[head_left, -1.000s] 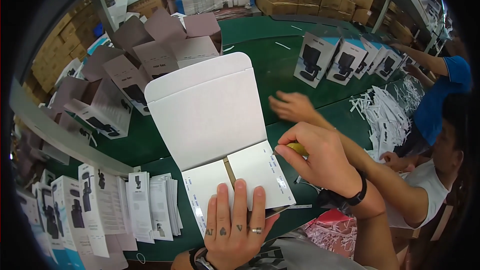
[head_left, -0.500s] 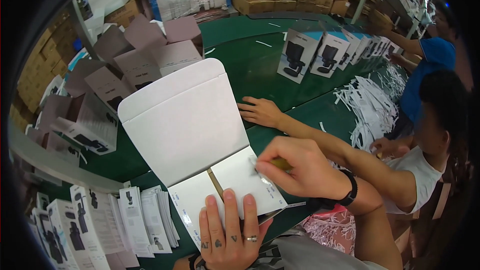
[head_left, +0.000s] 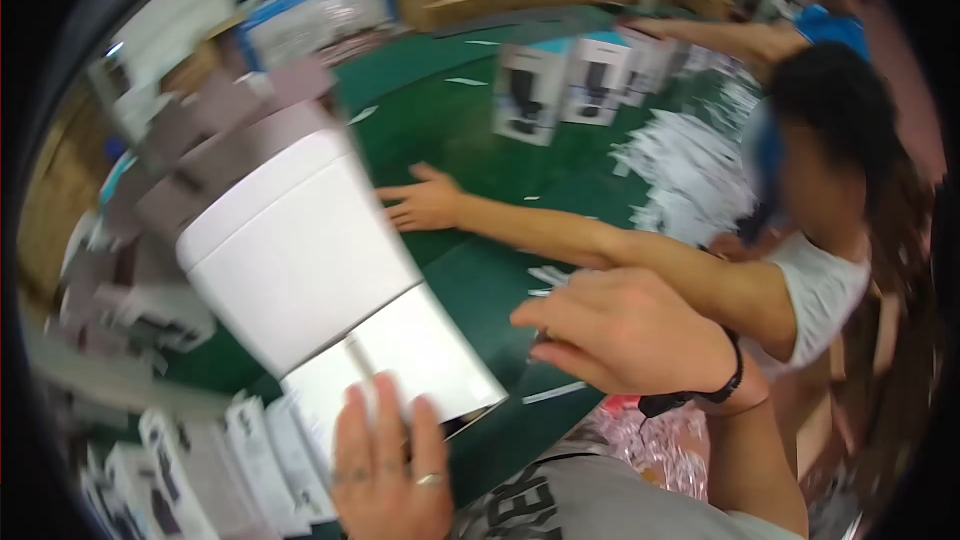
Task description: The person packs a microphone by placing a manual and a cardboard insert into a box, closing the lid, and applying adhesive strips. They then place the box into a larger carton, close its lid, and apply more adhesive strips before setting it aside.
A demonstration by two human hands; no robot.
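A white carton [head_left: 300,245] lies before me with its big lid flap raised and its smaller flaps folded inward, a narrow gap between them. My left hand [head_left: 392,470] rests on these flaps, fingers stretched out and spread, a ring on one finger. To the right of the carton, apart from it, my right hand [head_left: 635,335] hovers with bent fingers drawn toward the thumb. Blur hides what those fingers hold, if anything. Below that hand, a thin white strip [head_left: 555,393] lies beside the carton's corner.
Open brownish-grey-sided cartons [head_left: 200,160] crowd the left. Folded printed sheets [head_left: 270,450] stand at the lower left. Printed boxes [head_left: 530,95] line the green table [head_left: 440,130]. White paper strips [head_left: 690,170] are heaped at right. A co-worker's arm [head_left: 570,230] reaches across; another person is beyond.
The view has shifted and blurred. My right hand has come away from the carton's right flap edge, where the blue-marked strip no longer shows. My left hand still rests on the flaps.
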